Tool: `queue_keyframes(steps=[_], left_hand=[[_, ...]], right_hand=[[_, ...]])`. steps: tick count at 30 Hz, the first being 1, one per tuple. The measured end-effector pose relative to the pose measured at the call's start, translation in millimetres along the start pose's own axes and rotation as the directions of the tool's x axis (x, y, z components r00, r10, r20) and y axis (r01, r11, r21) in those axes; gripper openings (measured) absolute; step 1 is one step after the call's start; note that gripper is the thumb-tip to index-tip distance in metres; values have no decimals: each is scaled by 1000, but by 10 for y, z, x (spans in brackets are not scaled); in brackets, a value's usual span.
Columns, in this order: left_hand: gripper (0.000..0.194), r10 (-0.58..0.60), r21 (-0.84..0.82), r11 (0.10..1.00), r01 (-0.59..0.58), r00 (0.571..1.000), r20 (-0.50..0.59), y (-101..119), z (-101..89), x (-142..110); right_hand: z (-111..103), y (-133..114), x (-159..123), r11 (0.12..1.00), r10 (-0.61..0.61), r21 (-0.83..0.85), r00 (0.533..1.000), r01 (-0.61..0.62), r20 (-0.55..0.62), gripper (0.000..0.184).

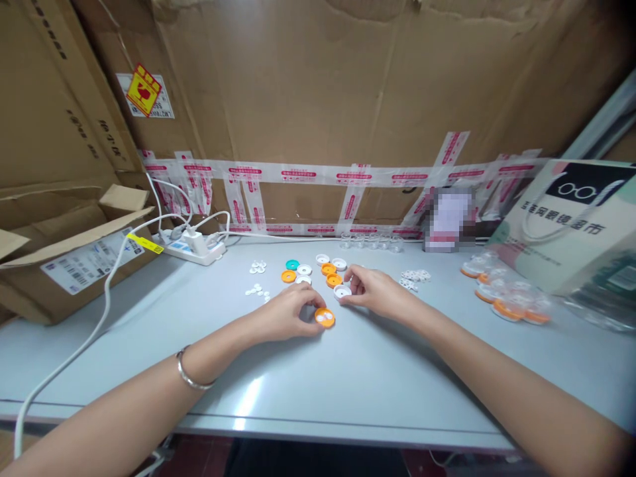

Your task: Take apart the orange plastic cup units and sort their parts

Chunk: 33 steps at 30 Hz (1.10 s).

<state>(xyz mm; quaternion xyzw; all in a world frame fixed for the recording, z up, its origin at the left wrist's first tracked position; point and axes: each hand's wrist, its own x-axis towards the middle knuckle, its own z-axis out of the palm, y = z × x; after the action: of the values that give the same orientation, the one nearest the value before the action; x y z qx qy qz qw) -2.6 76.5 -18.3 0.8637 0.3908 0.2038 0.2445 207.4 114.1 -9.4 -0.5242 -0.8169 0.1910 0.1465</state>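
One orange disc (326, 324): I see left hand (285, 311) fingers gripping its left rim.
White disc (342, 292): far and right of it, apart; right hand (373, 290) nearer, fingers pinching it.

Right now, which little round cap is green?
The green cap, ahead of the left hand and just behind an orange cap. It's the only green one; the others are orange or white.

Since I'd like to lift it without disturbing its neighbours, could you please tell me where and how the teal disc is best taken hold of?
Probably by its round outer rim, reaching down from above on its far left side: the teal disc lies flat, with an orange disc close on its near side and a white disc close on its right.
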Motion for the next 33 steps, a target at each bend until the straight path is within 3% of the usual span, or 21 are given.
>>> queue_keyframes(steps=[8, 11, 15, 19, 22, 25, 33], left_hand=[[28, -19, -11, 1000, 19, 1000, -5, -4, 21, -10], [28, 2, -12, 1000, -2, 1000, -2, -25, 30, -4], [37, -1, -15, 1000, 1, 1000, 5, -43, -4, 2], [34, -12, -41, 999, 12, 1000, -12, -24, -67, 5], [21, 3, -94, 996, -3, 1000, 2, -17, -86, 9], [13, -11, -95, 995, 14, 1000, 26, -37, -64, 25], [12, -209, 24, 978, 208, 977, 46, -13, -4, 93]], right_hand=[[-96, -12, -12, 995, 28, 94, 997, -21, -70, 34], [-137, -53, -66, 984, -72, 166, 997, 64, 41, 33], [-63, -115, -120, 967, -218, 185, 949, 177, 227, 44], [63, -161, -131, 953, -280, 177, 936, 244, 214, 46], [131, -188, -134, 939, -319, 196, 927, 281, 199, 34], [180, -207, -138, 940, -313, 201, 932, 276, 181, 18], [212, -262, -146, 963, -200, 220, 961, 156, 193, 23]])
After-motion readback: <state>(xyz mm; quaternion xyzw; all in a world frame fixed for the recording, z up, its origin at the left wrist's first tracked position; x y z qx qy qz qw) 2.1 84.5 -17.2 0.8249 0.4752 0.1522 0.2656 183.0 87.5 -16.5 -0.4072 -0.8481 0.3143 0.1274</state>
